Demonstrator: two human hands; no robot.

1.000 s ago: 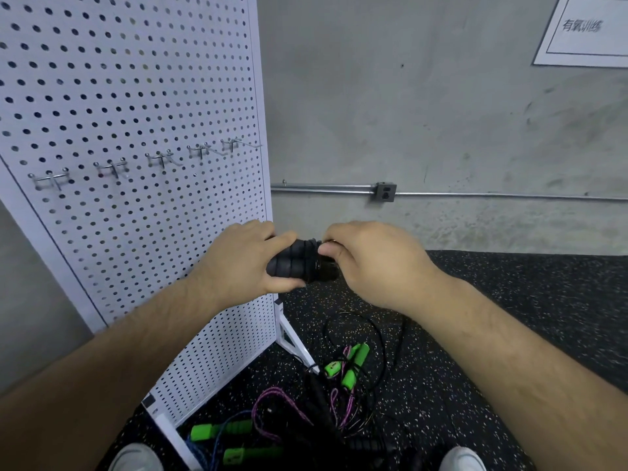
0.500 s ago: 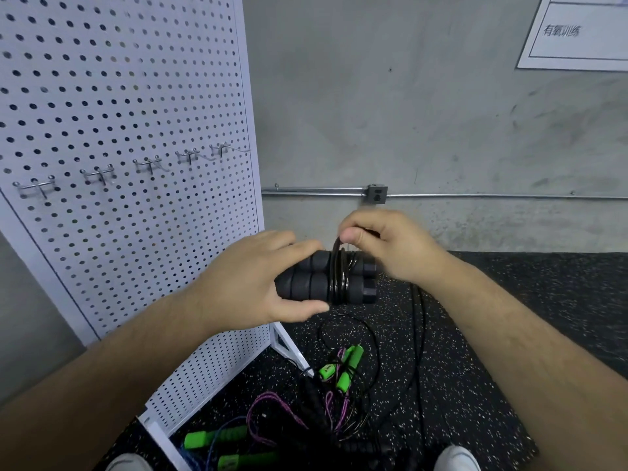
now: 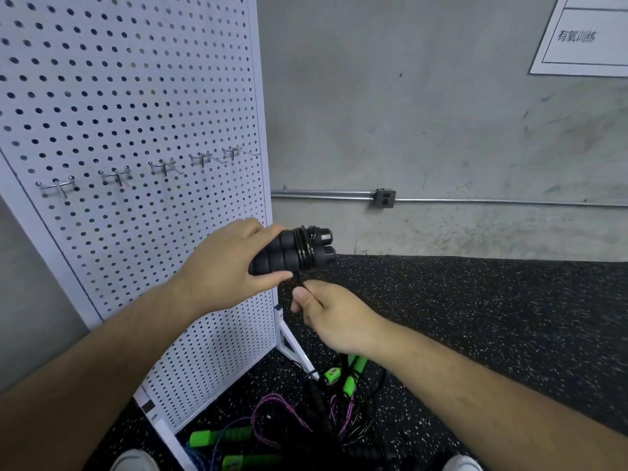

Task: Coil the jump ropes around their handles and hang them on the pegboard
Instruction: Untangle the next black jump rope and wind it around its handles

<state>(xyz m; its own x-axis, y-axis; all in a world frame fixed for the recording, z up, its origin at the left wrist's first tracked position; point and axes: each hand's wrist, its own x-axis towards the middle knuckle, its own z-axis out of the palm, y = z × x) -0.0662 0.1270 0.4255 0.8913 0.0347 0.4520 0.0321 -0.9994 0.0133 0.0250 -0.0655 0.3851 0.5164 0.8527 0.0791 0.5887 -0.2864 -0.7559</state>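
My left hand (image 3: 231, 266) grips two black foam jump-rope handles (image 3: 289, 254) held side by side, their caps pointing right. Several turns of black rope (image 3: 304, 249) wrap around both handles near the caps. Just below them, my right hand (image 3: 334, 317) pinches the loose black rope between thumb and fingers; the rope runs up to the coil. The white pegboard (image 3: 136, 96) stands at the left with a row of bare metal hooks (image 3: 117, 176). More jump ropes with green handles (image 3: 350, 379) and purple cord (image 3: 272, 406) lie tangled on the floor below.
A concrete wall with a metal conduit and outlet box (image 3: 384, 198) is behind. A white sign (image 3: 584, 35) hangs at the upper right. The floor is black speckled rubber (image 3: 492, 317). My shoes (image 3: 134, 462) show at the bottom edge beside the pegboard's white foot (image 3: 295, 351).
My right hand has come down from the top of the handles to below them, pulling the rope around. The coil has more turns. My left hand keeps holding the handles.
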